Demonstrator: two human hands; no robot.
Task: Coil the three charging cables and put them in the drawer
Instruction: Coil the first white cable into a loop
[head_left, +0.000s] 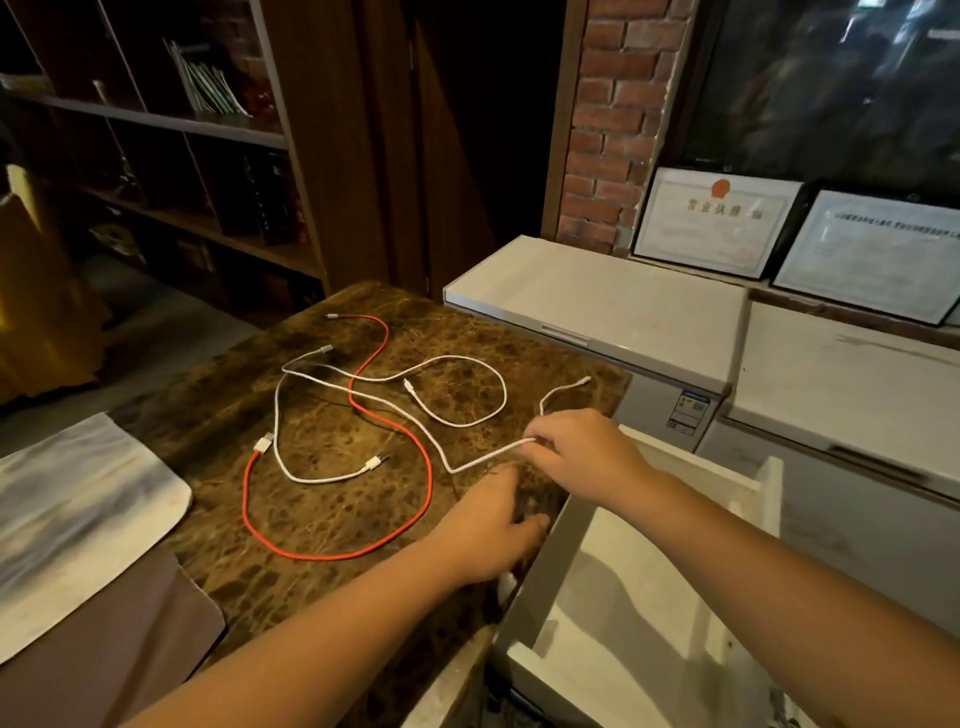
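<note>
Three cables, one red cable (332, 555) and two white cables (467, 423), sprawl uncoiled on the counter (311, 587) left of the open drawer (649, 597). Right hand (582, 447) fingers pinch one white cable beside the drawer; left hand (483, 535) rests flat, fingers loosely together.

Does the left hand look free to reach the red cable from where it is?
Probably yes. The left hand rests on the table holding nothing, and the red cable loops close beside it on bare tabletop. Only the right hand is busy, pinching a white cable.
</note>
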